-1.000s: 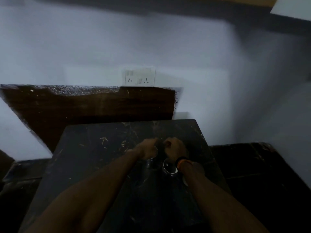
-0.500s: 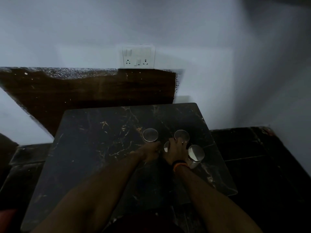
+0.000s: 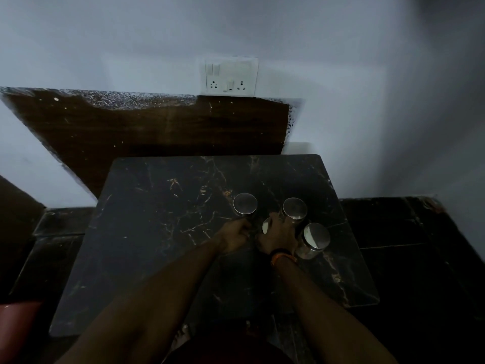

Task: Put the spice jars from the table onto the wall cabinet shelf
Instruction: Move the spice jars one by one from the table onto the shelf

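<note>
Several glass spice jars with round steel lids stand on the right half of the black marble table (image 3: 157, 232). My left hand (image 3: 235, 233) is curled against the lower body of the far-left jar (image 3: 244, 203). My right hand (image 3: 278, 233) lies over the middle jar (image 3: 265, 225), fingers wrapped round it, so only a sliver of its lid shows. Its fingertips reach the base of the back-right jar (image 3: 294, 208). The nearest jar (image 3: 313, 240) stands free beside my right wrist. The wall cabinet is out of view.
A brown wooden board (image 3: 157, 132) leans on the white wall behind the table, under a switch-and-socket panel (image 3: 229, 76). Dark floor tiles (image 3: 406, 232) lie to the right. A red object (image 3: 18, 327) sits at the bottom left.
The view has tilted down, so the cabinet edge at the top is gone and the jars' lids show. Both hands stay low among the jars, almost unmoved over the last half second.
</note>
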